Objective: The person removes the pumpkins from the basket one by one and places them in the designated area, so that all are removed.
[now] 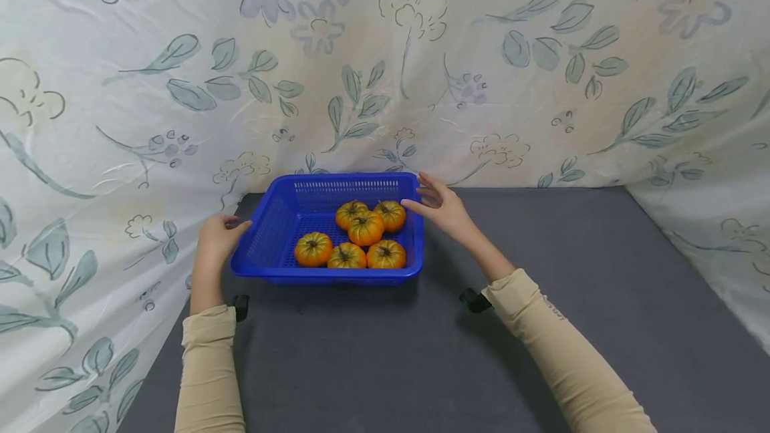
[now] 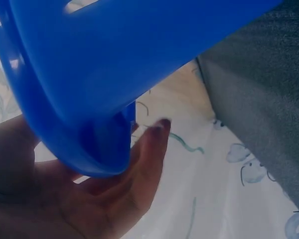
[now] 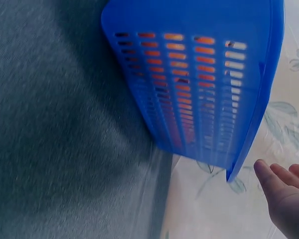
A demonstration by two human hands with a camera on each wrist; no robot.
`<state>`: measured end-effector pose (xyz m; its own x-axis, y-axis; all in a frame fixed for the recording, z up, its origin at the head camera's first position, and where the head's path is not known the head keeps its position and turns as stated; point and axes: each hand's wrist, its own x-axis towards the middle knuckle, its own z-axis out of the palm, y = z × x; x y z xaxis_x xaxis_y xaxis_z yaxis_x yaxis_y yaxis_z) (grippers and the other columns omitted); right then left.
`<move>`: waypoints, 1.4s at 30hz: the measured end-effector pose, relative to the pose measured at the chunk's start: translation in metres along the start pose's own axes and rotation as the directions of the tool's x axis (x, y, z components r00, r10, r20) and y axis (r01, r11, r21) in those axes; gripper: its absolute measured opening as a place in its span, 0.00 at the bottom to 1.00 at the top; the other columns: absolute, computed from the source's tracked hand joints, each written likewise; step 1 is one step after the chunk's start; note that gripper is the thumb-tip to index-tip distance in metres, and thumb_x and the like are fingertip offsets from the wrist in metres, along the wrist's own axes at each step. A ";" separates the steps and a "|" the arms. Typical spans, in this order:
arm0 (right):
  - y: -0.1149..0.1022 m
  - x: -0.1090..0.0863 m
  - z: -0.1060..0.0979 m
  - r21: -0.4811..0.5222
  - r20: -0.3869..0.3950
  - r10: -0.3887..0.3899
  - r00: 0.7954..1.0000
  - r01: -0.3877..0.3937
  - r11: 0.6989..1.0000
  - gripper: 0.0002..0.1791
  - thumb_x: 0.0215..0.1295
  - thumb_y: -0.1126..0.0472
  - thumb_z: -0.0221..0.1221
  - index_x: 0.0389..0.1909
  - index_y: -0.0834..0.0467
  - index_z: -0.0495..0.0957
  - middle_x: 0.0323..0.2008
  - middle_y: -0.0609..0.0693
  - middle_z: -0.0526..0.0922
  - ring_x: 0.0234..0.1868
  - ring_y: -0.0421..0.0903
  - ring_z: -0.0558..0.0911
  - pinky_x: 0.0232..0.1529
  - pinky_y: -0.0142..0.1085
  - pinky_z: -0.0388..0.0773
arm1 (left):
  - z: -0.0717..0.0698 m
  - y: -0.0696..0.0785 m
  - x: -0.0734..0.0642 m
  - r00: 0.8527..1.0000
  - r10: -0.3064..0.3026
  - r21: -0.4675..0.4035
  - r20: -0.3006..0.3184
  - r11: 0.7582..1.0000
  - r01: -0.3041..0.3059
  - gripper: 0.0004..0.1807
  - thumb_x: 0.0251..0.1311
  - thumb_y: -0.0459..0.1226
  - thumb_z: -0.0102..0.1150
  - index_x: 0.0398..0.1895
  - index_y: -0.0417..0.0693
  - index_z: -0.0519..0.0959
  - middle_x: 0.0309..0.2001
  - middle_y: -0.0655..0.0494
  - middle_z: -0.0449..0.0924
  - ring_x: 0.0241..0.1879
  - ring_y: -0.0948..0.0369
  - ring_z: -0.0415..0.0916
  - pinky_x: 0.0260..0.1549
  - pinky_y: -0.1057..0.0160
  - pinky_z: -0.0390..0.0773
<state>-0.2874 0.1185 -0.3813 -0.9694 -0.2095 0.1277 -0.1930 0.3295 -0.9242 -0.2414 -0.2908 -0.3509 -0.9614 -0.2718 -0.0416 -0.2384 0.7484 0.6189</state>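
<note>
Nearest the camera are two beige sleeves [image 1: 556,343], reaching forward over a dark table [image 1: 373,359], with a dark device [image 1: 475,300] at each wrist. Beyond them, toward the far left part of the table, is a blue basket [image 1: 325,273], its long axis running left to right between the two hands.

Governing relation: the basket's short ends face the hands, one at each. The left hand [image 1: 218,239] is the nearer; it grips the rim at the left end, with fingers curled around the edge in the left wrist view. The right hand [image 1: 444,209] is at the right end, toward the far corner, and is released: fingers extended and spread. The right wrist view shows a narrow gap between those fingertips and the rim. Whether the base rests fully on the table could not be determined.

Contents: six orange pumpkins [image 1: 365,228], gathered toward the middle and right. Three sit along the near wall, and three are clustered behind them. Neither hand touches them.

Surroundings: a floral cloth [image 1: 385,85] hangs close behind the basket's far side and also along the left, limiting room in both directions. No obstacle is seen between the right hand and the rim.
</note>
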 end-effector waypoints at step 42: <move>-0.023 0.003 0.065 -0.068 0.086 0.026 0.996 -0.020 0.997 0.48 0.58 0.41 0.66 0.75 0.49 0.55 0.74 0.51 0.63 0.72 0.54 0.65 0.69 0.52 0.66 | 0.003 -0.017 0.007 1.000 -0.001 -0.015 0.031 1.000 0.002 0.28 0.68 0.45 0.51 0.56 0.25 0.75 0.56 0.26 0.74 0.48 0.42 0.78 0.40 0.57 0.78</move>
<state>-0.2757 0.0509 -0.3829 -0.9574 -0.2795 0.0725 -0.1836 0.3953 -0.9000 -0.2446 -0.3039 -0.3643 -0.9649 -0.2542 -0.0666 -0.2381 0.7385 0.6308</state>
